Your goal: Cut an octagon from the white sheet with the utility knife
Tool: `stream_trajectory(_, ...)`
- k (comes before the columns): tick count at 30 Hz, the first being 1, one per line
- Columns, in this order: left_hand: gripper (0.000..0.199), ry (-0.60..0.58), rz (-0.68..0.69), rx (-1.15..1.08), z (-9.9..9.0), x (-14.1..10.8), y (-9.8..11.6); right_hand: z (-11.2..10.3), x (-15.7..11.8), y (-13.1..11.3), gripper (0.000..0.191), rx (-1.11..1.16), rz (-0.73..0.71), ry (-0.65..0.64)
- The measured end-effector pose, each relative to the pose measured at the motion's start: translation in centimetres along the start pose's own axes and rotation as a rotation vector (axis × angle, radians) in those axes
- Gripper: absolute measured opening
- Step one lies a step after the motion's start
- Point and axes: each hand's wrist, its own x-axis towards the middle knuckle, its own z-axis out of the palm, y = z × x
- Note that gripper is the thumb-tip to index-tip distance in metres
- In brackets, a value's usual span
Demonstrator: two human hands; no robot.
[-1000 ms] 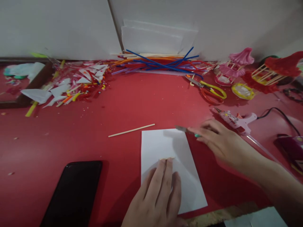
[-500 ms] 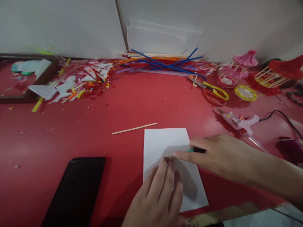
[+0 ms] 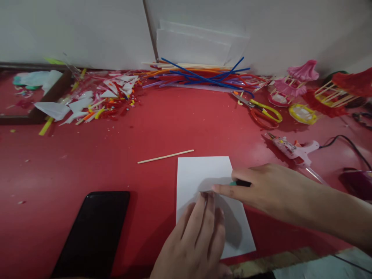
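Observation:
My right hand (image 3: 258,186) is closed around a craft knife (image 3: 243,183) with a black and teal handle, its index finger stretched toward the thin dark blade. Below, a sheet of white paper (image 3: 200,170) lies on the red table. My left hand (image 3: 194,240) rests on that paper with its fingers stretched forward and their tips against the blade end. Its thumb is hidden, and whether something small lies under the fingertips I cannot tell. Just beyond the paper's far left corner is a thin wooden stick (image 3: 165,156).
A black phone (image 3: 93,232) lies at the left. Paper scraps (image 3: 81,104) and a dark frame (image 3: 54,97) are behind it. Colored pipe cleaners (image 3: 203,75) line the wall. Scissors (image 3: 261,110), a glue gun (image 3: 293,149) and small pink and red stick models (image 3: 296,81) stand right.
Both hands stay almost in place, with the knife at the same spot on the paper. The whole view has shifted very slightly.

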Motion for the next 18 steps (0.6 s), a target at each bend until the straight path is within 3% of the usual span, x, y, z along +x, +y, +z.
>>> stream_trajectory(5, 0.063, 0.014, -0.018, 0.006, 0.13, -0.2, 0.17, -0.19, 0.19, 0.13, 0.077, -0.022, -0.037, 0.001)
stream_trajectory(12, 0.062, 0.003, -0.011, 0.017, 0.12, -0.08, 0.16, -0.63, 0.03, 0.32, 0.076, -0.062, -0.024, -0.137)
stream_trajectory(18, 0.061, 0.006, -0.007, 0.01, 0.18, -0.26, 0.22, -0.54, -0.37, 0.4, 0.078, -0.066, -0.013, -0.155)
